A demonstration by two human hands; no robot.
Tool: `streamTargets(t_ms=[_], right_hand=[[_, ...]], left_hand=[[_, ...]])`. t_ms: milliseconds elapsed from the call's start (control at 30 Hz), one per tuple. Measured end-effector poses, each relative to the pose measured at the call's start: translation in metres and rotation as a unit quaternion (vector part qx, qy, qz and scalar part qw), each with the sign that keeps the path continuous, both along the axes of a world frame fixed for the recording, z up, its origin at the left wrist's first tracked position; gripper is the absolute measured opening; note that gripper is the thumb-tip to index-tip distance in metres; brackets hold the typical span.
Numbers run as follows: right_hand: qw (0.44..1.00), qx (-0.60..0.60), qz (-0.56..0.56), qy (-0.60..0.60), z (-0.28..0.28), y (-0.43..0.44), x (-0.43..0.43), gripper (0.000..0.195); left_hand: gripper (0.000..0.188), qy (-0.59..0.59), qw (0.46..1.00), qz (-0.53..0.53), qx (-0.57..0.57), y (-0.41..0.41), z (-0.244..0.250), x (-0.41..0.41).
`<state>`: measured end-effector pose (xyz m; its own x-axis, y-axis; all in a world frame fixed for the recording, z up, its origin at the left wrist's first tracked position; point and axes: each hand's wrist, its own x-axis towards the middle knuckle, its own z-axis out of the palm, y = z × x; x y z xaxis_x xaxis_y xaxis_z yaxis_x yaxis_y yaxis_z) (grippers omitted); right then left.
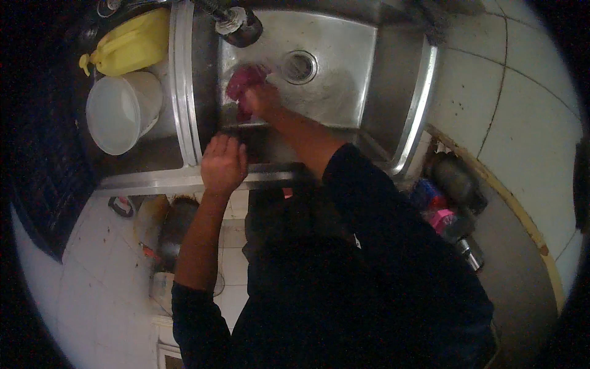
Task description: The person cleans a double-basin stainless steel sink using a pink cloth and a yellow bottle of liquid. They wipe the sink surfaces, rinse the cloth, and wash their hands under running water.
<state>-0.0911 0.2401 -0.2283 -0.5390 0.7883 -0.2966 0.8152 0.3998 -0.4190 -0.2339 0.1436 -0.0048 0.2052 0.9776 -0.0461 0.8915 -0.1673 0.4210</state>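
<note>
My right hand is down in the stainless steel sink basin, gripping a dark pink cloth that lies bunched against the basin floor. Just right of the cloth is the round drain. My left hand rests at the sink's front rim, near the corner with the divider. Its fingers lie close together and nothing shows in them, though the palm side is hidden. A dark faucet head hangs over the basin's far left part.
Left of the metal divider are a yellow plastic jug and a translucent white plastic tub, tipped toward me. Several bottles and a pink item stand to the right, below the sink's level. A dark pot sits below the front rim.
</note>
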Motion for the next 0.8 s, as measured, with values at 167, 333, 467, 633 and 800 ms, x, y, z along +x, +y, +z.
streamTargets(t_ms=[167, 333, 467, 633, 800], right_hand=[[0.983, -0.033, -0.147, 0.107, 0.071, 0.041, 0.083, 0.043], [0.883, -0.129, -0.371, 0.259, 0.171, 0.075, 0.175, 0.02], [0.846, -0.014, -0.494, 0.2, 0.102, 0.112, 0.271, 0.024], [0.901, 0.006, -0.434, 0.022, -0.01, 0.157, 0.249, 0.038], [0.952, 0.084, -0.287, 0.065, -0.053, 0.165, 0.14, 0.059]], left_hand=[[0.017, -0.006, 1.0, 0.009, -0.013, -0.002, 0.002, 0.0], [0.016, -0.021, 1.0, 0.01, 0.014, -0.005, 0.003, -0.001], [0.017, -0.017, 0.999, 0.014, 0.028, -0.003, 0.004, 0.002], [0.019, -0.01, 1.0, 0.011, -0.011, -0.006, -0.003, 0.0], [0.018, -0.019, 1.0, -0.006, -0.007, -0.006, -0.001, -0.001]])
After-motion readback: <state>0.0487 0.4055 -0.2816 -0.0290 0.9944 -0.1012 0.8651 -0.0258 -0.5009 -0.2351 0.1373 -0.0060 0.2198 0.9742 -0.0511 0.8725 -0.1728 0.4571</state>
